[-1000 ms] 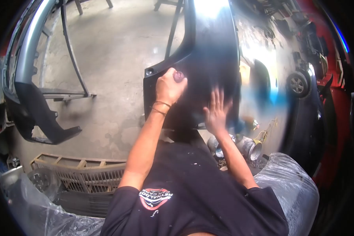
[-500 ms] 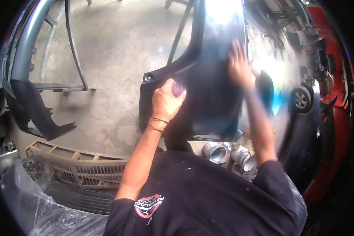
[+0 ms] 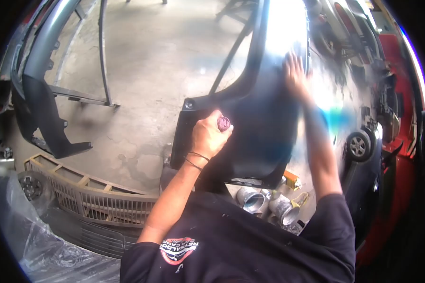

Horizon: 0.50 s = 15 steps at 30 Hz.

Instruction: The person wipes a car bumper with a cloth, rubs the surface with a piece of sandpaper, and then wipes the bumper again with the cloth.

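A dark, glossy car body panel (image 3: 250,127) stretches up the middle of the view, with bright glare near its top. My right hand (image 3: 297,78) lies on the panel near its right edge, fingers stretched out flat and slightly blurred. Over the panel's left part, my left hand (image 3: 211,133) is closed around a crumpled purple cloth-like wad (image 3: 223,124), whose end shows between thumb and fingers. Two thin dark bands circle the left wrist.
Left stands a dark bumper part (image 3: 40,101) by a metal stand (image 3: 104,56). Below lies a slatted grille (image 3: 106,205) near clear plastic sheeting (image 3: 56,250). Metal cans (image 3: 251,200) and an orange box (image 3: 292,180) sit beneath the panel. A car wheel (image 3: 360,145) is at right.
The view has shifted, so the panel appears lower and farther right. My right hand has slid a little up the panel. My left hand keeps its grip on the purple wad.
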Motion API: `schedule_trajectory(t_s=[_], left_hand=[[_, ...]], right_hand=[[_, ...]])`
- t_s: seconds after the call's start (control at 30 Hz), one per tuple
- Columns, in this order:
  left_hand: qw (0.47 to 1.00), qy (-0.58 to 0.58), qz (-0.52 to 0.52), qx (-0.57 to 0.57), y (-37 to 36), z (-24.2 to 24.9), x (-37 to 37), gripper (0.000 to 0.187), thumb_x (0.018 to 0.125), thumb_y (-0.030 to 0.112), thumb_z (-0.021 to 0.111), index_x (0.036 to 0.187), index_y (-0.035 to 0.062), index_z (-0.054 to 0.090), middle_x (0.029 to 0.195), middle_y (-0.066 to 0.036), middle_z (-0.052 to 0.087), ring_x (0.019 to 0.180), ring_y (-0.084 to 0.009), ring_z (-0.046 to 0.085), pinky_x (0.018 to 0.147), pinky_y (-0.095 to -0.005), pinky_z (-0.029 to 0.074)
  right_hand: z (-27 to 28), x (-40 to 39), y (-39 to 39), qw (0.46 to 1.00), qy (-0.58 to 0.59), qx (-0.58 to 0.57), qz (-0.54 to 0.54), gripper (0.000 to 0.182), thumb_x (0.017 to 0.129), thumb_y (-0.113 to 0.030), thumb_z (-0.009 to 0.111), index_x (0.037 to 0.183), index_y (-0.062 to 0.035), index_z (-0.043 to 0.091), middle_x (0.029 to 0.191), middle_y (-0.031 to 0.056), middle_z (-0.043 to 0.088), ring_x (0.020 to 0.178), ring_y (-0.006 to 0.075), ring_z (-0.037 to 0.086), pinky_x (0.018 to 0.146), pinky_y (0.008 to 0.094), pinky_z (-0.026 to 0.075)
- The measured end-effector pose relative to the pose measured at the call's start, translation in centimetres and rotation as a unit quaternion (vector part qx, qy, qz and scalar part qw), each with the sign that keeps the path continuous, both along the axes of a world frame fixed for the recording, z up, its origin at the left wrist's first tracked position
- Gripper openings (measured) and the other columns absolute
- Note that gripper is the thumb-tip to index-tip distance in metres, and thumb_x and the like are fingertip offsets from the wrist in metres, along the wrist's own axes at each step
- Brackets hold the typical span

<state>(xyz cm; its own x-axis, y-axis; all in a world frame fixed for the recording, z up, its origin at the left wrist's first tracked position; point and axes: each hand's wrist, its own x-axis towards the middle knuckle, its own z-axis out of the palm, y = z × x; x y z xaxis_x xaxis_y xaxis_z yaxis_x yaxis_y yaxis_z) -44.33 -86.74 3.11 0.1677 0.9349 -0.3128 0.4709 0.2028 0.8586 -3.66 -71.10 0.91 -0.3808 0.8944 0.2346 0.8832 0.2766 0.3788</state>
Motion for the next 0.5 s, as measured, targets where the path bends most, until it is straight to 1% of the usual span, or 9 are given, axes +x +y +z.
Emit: schedule_trajectory(t_s=[0.03, 0.1, 0.17, 0.23, 0.3, 0.33, 0.37, 0.43, 0.5], left_hand=[[1.000, 0.006, 0.005, 0.004, 0.1, -0.1, 0.2, 0.035, 0.089, 0.030, 0.090, 0.099, 0.0057, 0.068, 0.088, -0.019, 0.079, 0.085, -0.0404, 0.078, 0.076, -0.0493, 0.060], [1.000, -0.010, 0.009, 0.019, -0.2, -0.5, 0.1, 0.034, 0.087, 0.030, 0.090, 0.103, 0.0077, 0.071, 0.086, -0.022, 0.077, 0.085, -0.0443, 0.078, 0.074, -0.0522, 0.061], [1.000, -0.010, 0.010, 0.019, -0.3, -0.6, -0.4, 0.034, 0.086, 0.030, 0.090, 0.103, 0.0076, 0.071, 0.086, -0.022, 0.077, 0.086, -0.0445, 0.078, 0.075, -0.0525, 0.061], [1.000, -0.017, 0.007, 0.017, -0.2, -0.6, -0.2, 0.034, 0.086, 0.029, 0.090, 0.104, 0.0075, 0.071, 0.087, -0.023, 0.077, 0.087, -0.0448, 0.078, 0.076, -0.0530, 0.061], [1.000, -0.019, 0.012, 0.018, -0.5, -0.8, -0.2, 0.033, 0.086, 0.028, 0.089, 0.104, 0.0078, 0.071, 0.087, -0.023, 0.077, 0.087, -0.0448, 0.078, 0.077, -0.0532, 0.061], [1.000, -0.016, 0.015, 0.020, -0.4, -0.8, -0.2, 0.032, 0.087, 0.027, 0.088, 0.105, 0.0080, 0.071, 0.087, -0.023, 0.077, 0.087, -0.0449, 0.078, 0.077, -0.0533, 0.062], [1.000, -0.013, 0.017, 0.023, -0.2, -0.6, -0.2, 0.032, 0.087, 0.027, 0.088, 0.105, 0.0080, 0.071, 0.087, -0.023, 0.077, 0.087, -0.0449, 0.078, 0.077, -0.0533, 0.062], [0.999, -0.029, 0.016, 0.016, -0.5, -0.4, 0.1, 0.031, 0.087, 0.026, 0.087, 0.106, 0.0080, 0.070, 0.087, -0.022, 0.077, 0.087, -0.0449, 0.078, 0.078, -0.0533, 0.062], [0.999, -0.024, 0.024, 0.029, -0.2, -0.5, -0.1, 0.031, 0.087, 0.025, 0.087, 0.107, 0.0084, 0.070, 0.087, -0.022, 0.078, 0.087, -0.0452, 0.078, 0.078, -0.0534, 0.062]], right_hand=[[-1.0, 1.1, 3.4, 0.995, 0.034, 0.024, 0.090, 0.051, 0.112, -0.017, 0.048, 0.162, -0.0021, 0.048, 0.179, 0.0181, 0.038, 0.161, 0.0452, 0.044, 0.118, 0.0777, 0.042], [-2.3, -1.6, 4.2, 0.987, 0.078, -0.034, -0.140, 0.050, 0.115, -0.016, 0.043, 0.160, 0.0053, 0.050, 0.172, 0.0304, 0.041, 0.165, 0.0439, 0.034, 0.136, 0.0666, 0.022], [-0.6, -5.0, -1.8, 0.999, -0.012, -0.029, -0.022, 0.056, 0.116, -0.023, 0.042, 0.166, 0.0031, 0.044, 0.178, 0.0263, 0.035, 0.169, 0.0447, 0.024, 0.133, 0.0767, 0.012], [1.0, -11.6, -9.7, 0.985, 0.121, -0.084, -0.084, 0.066, 0.117, -0.033, 0.039, 0.174, -0.0008, 0.031, 0.184, 0.0200, 0.025, 0.172, 0.0430, 0.015, 0.130, 0.0800, 0.001], [2.7, -15.1, -13.3, 0.963, 0.163, -0.168, -0.132, 0.072, 0.117, -0.038, 0.038, 0.178, -0.0028, 0.021, 0.187, 0.0152, 0.018, 0.173, 0.0424, 0.010, 0.130, 0.0787, -0.003], [2.9, -15.0, -12.6, 0.958, 0.165, -0.191, -0.139, 0.075, 0.117, -0.037, 0.040, 0.179, -0.0041, 0.015, 0.188, 0.0156, 0.012, 0.174, 0.0421, 0.008, 0.130, 0.0792, -0.002], [0.7, -12.8, -10.6, 0.984, 0.117, -0.112, -0.072, 0.059, 0.119, -0.029, 0.038, 0.174, -0.0099, 0.033, 0.187, 0.0143, 0.017, 0.172, 0.0441, 0.014, 0.120, 0.0916, 0.012], [-1.0, -9.1, -2.9, 0.996, 0.070, -0.030, 0.038, 0.056, 0.118, -0.030, 0.038, 0.173, -0.0161, 0.037, 0.187, 0.0141, 0.019, 0.172, 0.0431, 0.016, 0.119, 0.0928, 0.014], [2.1, -9.7, 3.6, 0.973, -0.019, -0.193, -0.126, 0.053, 0.118, -0.027, 0.036, 0.171, -0.0196, 0.041, 0.186, 0.0149, 0.022, 0.171, 0.0425, 0.019, 0.119, 0.0932, 0.014]])
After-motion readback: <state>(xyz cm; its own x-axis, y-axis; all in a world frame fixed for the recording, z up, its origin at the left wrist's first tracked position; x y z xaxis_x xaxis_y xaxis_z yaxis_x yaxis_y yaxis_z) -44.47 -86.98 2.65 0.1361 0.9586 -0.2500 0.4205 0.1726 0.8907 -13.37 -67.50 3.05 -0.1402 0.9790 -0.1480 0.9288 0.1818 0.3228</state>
